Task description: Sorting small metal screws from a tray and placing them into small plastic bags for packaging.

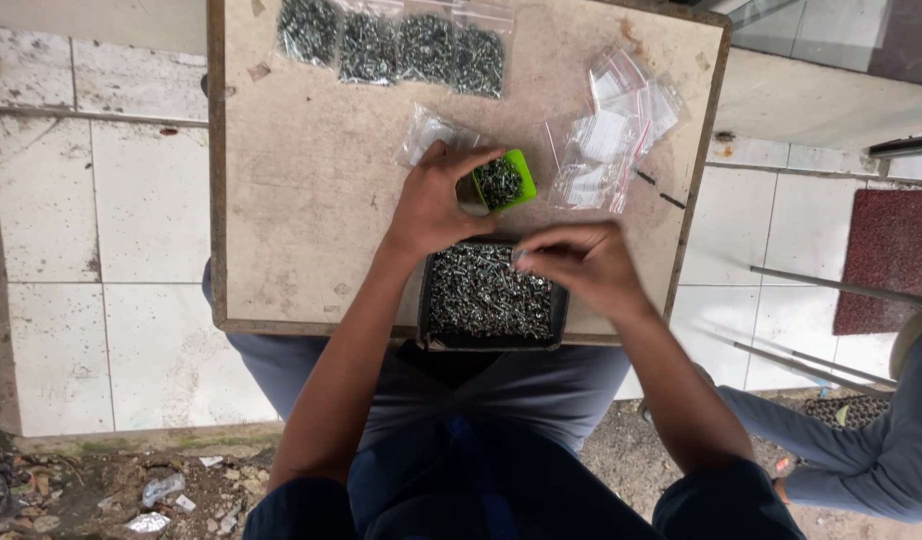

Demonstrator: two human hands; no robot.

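Centrally, the green scoop [503,181] lies on the worn board table [311,190] just beyond the far rim of the black tray [491,296], and all places below are taken from that tray. It is a small, bright green, roughly square container, tilted, its hollow filled with small grey screws. The left hand [436,205] grasps it from the near-left side, fingers curled over its left edge, thumb reaching across the top. The scoop therefore sits directly at that grip, to the far right of the palm; this hand is plainly the nearer one.

The right hand [581,262] hovers over the tray's right far corner, fingertips pinched together; whether a screw is held between them cannot be told. The tray itself is rectangular, long axis running left to right, and heaped with loose screws [476,295].

Beyond the tray, right of the scoop, lies a pile of empty clear bags [611,150]; at the table's far edge sit filled bags of screws [401,45]
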